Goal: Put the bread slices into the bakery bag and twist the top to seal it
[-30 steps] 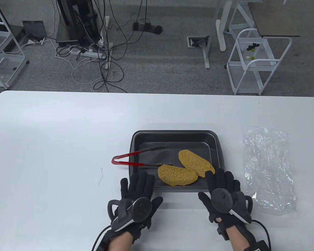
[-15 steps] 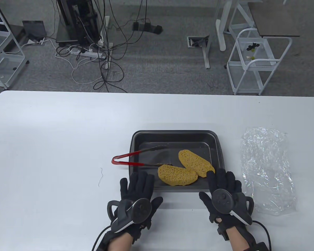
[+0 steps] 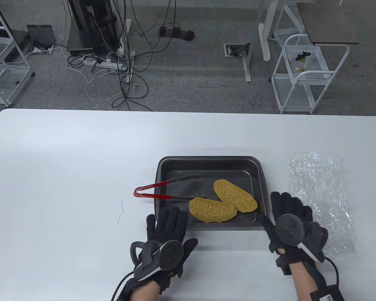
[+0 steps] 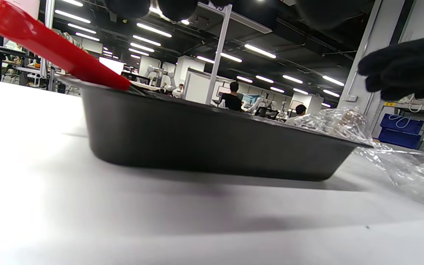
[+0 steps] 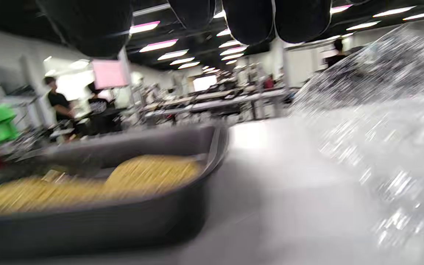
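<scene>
Two yellow bread slices (image 3: pixel 212 210) (image 3: pixel 235 195) lie in a dark baking tray (image 3: pixel 206 160); they show blurred in the right wrist view as bread slices (image 5: pixel 149 173) inside the tray (image 5: pixel 98 224). A clear crinkled bakery bag (image 3: pixel 319 191) lies flat right of the tray, seen too as the bag (image 4: pixel 399 162) (image 5: pixel 381 140). My left hand (image 3: pixel 167 224) rests flat at the tray's near left edge, fingers straight, holding nothing. My right hand (image 3: pixel 288 205) hovers between the tray's right rim and the bag, fingers extended, empty.
Red-handled tongs (image 3: pixel 156 191) lie with their tips in the tray and their handle (image 4: pixel 50 48) over its left rim. A small thread (image 3: pixel 121 212) lies on the white table (image 3: pixel 65 163). Beyond the far edge are carts and cables on the floor.
My right hand has moved right and forward, from the tray's near right corner to the gap beside the bag. The left hand shifted only slightly.
</scene>
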